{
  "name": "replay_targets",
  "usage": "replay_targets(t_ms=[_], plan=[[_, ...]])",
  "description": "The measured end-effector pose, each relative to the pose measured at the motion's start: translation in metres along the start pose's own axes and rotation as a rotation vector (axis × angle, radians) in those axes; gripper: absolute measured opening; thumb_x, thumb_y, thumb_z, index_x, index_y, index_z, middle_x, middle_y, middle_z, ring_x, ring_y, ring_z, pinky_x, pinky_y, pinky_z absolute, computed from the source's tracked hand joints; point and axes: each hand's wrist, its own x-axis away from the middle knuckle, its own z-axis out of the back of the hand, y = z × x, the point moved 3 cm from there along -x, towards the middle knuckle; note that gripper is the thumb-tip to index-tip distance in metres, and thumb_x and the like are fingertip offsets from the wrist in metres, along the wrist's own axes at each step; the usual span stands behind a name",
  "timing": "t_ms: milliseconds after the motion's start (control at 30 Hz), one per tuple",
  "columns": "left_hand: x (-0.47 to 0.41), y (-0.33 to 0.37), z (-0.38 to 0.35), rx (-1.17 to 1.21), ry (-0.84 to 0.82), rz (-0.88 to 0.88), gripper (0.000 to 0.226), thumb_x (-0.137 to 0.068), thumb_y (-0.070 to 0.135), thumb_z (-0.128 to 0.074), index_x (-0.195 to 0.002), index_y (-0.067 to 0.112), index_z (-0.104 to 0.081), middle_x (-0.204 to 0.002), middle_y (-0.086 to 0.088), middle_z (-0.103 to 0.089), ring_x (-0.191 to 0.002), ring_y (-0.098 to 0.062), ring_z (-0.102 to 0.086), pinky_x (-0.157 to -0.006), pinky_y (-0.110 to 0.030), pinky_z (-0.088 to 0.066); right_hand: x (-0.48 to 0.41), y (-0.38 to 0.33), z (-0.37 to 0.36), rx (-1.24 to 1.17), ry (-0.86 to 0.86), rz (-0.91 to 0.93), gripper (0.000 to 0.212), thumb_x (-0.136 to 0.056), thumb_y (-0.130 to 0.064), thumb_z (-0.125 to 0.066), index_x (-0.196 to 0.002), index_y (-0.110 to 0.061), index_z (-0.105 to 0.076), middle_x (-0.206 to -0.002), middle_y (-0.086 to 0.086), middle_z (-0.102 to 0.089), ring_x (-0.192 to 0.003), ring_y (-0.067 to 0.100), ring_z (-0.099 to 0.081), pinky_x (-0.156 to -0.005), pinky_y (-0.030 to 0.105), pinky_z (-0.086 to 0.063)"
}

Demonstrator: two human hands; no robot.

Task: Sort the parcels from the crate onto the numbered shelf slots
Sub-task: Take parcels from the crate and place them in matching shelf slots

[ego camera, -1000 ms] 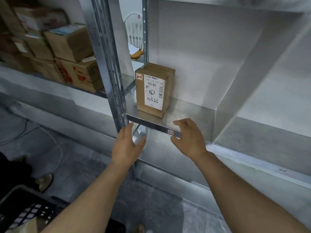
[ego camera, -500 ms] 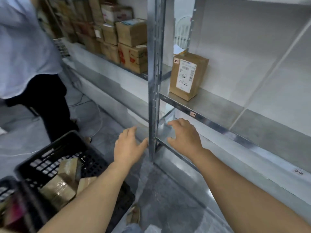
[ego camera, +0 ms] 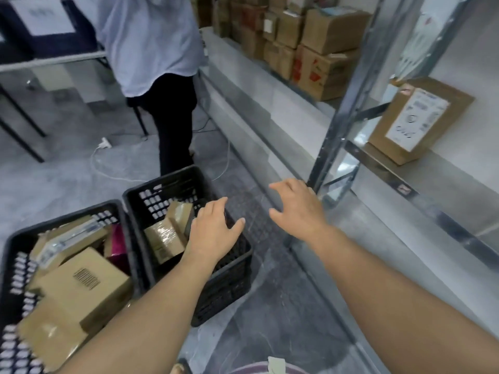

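Two black plastic crates stand on the floor at lower left. The nearer-right crate [ego camera: 159, 190] holds a few small taped brown parcels [ego camera: 164, 238]. The left crate [ego camera: 16, 238] is full of several cardboard parcels [ego camera: 83, 282]. My left hand [ego camera: 213, 233] hovers over the right crate's near rim, fingers apart, holding nothing. My right hand [ego camera: 299, 209] is spread and empty above the floor beside the metal shelf upright [ego camera: 340, 114]. One labelled brown parcel [ego camera: 415, 117] stands on the shelf [ego camera: 442, 174] at right.
A person in a light shirt and black trousers [ego camera: 154, 49] stands just behind the crates. Stacked cardboard boxes [ego camera: 310, 41] fill the neighbouring shelf bay. A white cable [ego camera: 108, 168] lies on the grey floor. A dark table [ego camera: 40, 58] is at far left.
My view has swung left and down from the shelf to the crates. Both empty hands have come away from the shelf edge; the left now hangs over the right crate.
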Motion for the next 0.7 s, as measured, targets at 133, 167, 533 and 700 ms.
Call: replay_targets(t_ms=[133, 167, 533, 700], plan=[[0.006, -0.055, 0.023, -0.004, 0.028, 0.096, 0.067, -0.089, 0.050, -0.054, -0.145, 0.020, -0.034, -0.145, -0.003, -0.042, -0.133, -0.022, -0.037, -0.107, -0.041, -0.035, -0.019, -0.051, -0.026, -0.002, -0.055, 0.085, 0.054, -0.089, -0.034, -0.058, -0.140, -0.024, -0.042, -0.133, -0.003, -0.045, -0.128, 0.018, -0.038, -0.106, 0.033, -0.029], [0.007, -0.067, 0.030, -0.007, 0.038, 0.126, 0.067, -0.089, 0.050, -0.054, -0.145, 0.020, -0.034, -0.144, -0.003, -0.042, -0.133, -0.022, -0.037, -0.107, -0.040, -0.034, -0.023, -0.064, -0.032, 0.003, -0.069, 0.106, 0.054, -0.089, -0.035, -0.058, -0.140, -0.024, -0.041, -0.133, -0.003, -0.045, -0.128, 0.019, -0.038, -0.106, 0.033, -0.030], [0.016, -0.207, 0.089, 0.023, 0.084, 0.349, 0.068, -0.088, 0.049, -0.055, -0.145, 0.019, -0.034, -0.143, -0.004, -0.043, -0.131, -0.023, -0.038, -0.107, -0.038, -0.034, -0.073, -0.205, -0.094, 0.032, -0.205, 0.278, 0.050, -0.089, -0.033, -0.058, -0.137, -0.024, -0.044, -0.133, -0.002, -0.044, -0.126, 0.020, -0.038, -0.106, 0.033, -0.028], [0.013, -0.261, 0.103, 0.044, 0.064, 0.417, 0.069, -0.089, 0.050, -0.054, -0.147, 0.018, -0.031, -0.146, -0.004, -0.040, -0.134, -0.023, -0.037, -0.110, -0.038, -0.032, -0.093, -0.247, -0.126, 0.006, -0.264, 0.279, 0.050, -0.088, -0.031, -0.058, -0.136, -0.024, -0.044, -0.134, -0.002, -0.043, -0.127, 0.019, -0.037, -0.107, 0.034, -0.027]])
